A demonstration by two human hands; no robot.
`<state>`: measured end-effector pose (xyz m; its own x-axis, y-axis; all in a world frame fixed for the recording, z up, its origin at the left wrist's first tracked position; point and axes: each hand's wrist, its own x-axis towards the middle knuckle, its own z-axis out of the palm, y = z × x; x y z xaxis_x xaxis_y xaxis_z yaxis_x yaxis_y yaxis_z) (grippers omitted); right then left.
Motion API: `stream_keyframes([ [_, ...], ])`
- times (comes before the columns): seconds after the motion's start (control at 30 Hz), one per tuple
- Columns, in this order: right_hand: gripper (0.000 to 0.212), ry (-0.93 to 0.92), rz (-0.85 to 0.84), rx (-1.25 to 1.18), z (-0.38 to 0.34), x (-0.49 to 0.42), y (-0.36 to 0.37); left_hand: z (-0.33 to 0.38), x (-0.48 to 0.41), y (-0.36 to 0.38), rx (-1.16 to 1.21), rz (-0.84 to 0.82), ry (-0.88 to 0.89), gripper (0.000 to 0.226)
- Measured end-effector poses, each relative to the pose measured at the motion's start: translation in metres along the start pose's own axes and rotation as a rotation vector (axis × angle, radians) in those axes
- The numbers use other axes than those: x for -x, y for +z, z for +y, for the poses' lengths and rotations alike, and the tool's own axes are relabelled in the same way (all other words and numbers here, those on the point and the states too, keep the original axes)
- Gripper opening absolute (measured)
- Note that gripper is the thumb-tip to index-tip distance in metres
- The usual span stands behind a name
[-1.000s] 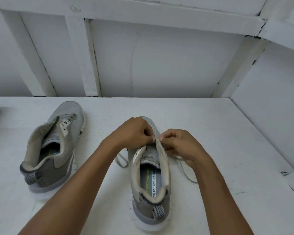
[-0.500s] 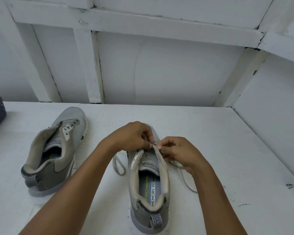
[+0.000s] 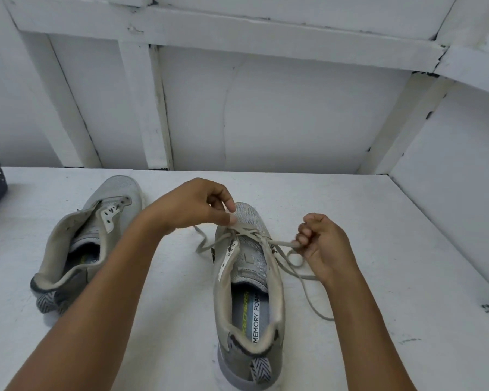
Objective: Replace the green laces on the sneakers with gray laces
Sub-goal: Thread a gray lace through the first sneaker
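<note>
Lacing only just begun on the near sneaker [image 3: 249, 292]

No green lace shows on either shoe. A gray lace [image 3: 283, 244] crosses only the lowest eyelets here; the other sneaker [image 3: 96, 238] stands unlaced to the left on the desk [image 3: 378, 221]. The left hand [image 3: 192, 204] pinches the lace by the toe; the right hand [image 3: 322, 244], curled tight, grips its other run just right of the shoe
</note>
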<state>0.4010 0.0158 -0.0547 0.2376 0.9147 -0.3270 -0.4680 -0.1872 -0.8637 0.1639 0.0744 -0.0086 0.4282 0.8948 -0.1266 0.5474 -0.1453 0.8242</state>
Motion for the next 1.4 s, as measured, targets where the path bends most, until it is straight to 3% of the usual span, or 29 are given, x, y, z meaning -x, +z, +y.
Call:
stream_keyframes([
  [0.07, 0.021, -0.067, -0.047, 0.324, -0.008, 0.001, -0.006, -0.001, 0.002, -0.005, -0.053, -0.006, -0.001, 0.021],
  [0.13, 0.019, -0.089, -0.206, 0.712, -0.013, 0.006, -0.011, -0.001, 0.002, -0.008, -0.114, -0.012, 0.005, 0.024],
  [0.2, 0.017, -0.057, -0.384, 0.903, -0.013, 0.012, -0.013, 0.000, 0.002, -0.009, -0.202, -0.009, 0.003, 0.023],
  [0.3, 0.015, -0.060, -0.417, 0.792, -0.008, 0.011, -0.010, -0.001, 0.001, -0.006, -0.336, -0.048, -0.028, 0.013],
  [0.43, 0.027, 0.056, -0.313, 0.126, -0.013, 0.009, -0.003, -0.008, 0.003, 0.000, -0.429, -0.073, -0.038, 0.002],
  [0.5, 0.028, 0.082, -0.247, -0.041, -0.014, 0.007, -0.003, -0.009, 0.002, 0.000, -0.423, -0.015, -0.040, 0.008],
  [0.57, 0.029, 0.055, -0.164, 0.101, -0.013, 0.004, -0.005, -0.008, 0.001, -0.001, -0.414, 0.084, -0.015, 0.013],
  [0.63, 0.029, -0.005, -0.149, 0.404, -0.013, 0.003, -0.009, -0.005, 0.000, -0.002, -0.374, 0.185, 0.032, 0.015],
  [0.7, 0.026, -0.026, -0.262, 0.737, -0.014, 0.006, -0.013, -0.002, -0.001, 0.000, -0.292, 0.263, 0.077, 0.012],
  [0.77, 0.028, -0.008, -0.429, 0.917, -0.010, 0.009, -0.013, -0.001, -0.001, 0.002, -0.207, 0.314, 0.107, 0.010],
  [0.83, 0.025, -0.031, -0.456, 0.805, -0.007, 0.008, -0.010, 0.000, -0.001, 0.005, -0.143, 0.344, 0.138, 0.011],
  [1.0, 0.033, 0.106, -0.293, 0.019, -0.011, 0.002, -0.003, -0.001, -0.001, 0.009, -0.132, 0.340, 0.182, 0.013],
  [1.07, 0.034, 0.119, -0.206, 0.077, -0.009, -0.002, -0.004, -0.004, 0.000, 0.010, -0.151, 0.275, 0.177, 0.014],
  [1.13, 0.031, 0.090, -0.139, 0.295, -0.004, -0.005, -0.007, -0.007, 0.000, 0.011, -0.140, 0.195, 0.184, 0.016],
  [1.2, 0.029, 0.059, -0.189, 0.532, 0.000, -0.005, -0.010, -0.009, 0.000, 0.013, -0.124, 0.118, 0.199, 0.015],
  [1.27, 0.029, 0.058, -0.342, 0.765, 0.000, -0.001, -0.012, -0.010, 0.000, 0.015, -0.113, 0.049, 0.209, 0.014],
  [1.33, 0.030, 0.054, -0.457, 0.800, 0.001, 0.002, -0.011, -0.011, -0.001, 0.016, -0.138, -0.024, 0.187, 0.023],
  [1.4, 0.022, 0.010, -0.429, 0.660, 0.000, 0.003, -0.007, -0.012, -0.001, 0.017, -0.196, -0.103, 0.157, 0.035],
])
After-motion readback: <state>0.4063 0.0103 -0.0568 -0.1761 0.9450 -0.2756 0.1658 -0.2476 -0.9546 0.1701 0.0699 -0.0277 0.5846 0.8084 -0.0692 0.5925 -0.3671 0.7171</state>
